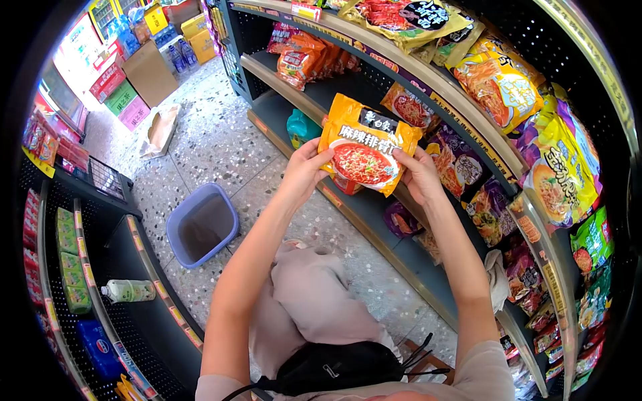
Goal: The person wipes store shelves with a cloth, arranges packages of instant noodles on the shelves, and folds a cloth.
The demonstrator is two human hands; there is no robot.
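Both my hands hold up an orange packet of instant noodles (364,155), printed with a red bowl of noodles, in front of the right-hand shelves. My left hand (306,167) grips its lower left edge, thumb on the front. On the opposite edge, my right hand (419,172) has its thumb on the front too; the fingers behind the packet are partly hidden. Behind the packet, more noodle packets (409,107) stand on the shelf. A teal bottle (302,128) is on the lower shelf, just beyond my left hand.
A purple basin (234,220) with dark water stands on the speckled floor to the left. A grey cloth (495,277) hangs by the right shelves. The left shelf (144,257) holds a bottle lying down (130,291). Cardboard boxes (148,73) are stacked farther back.
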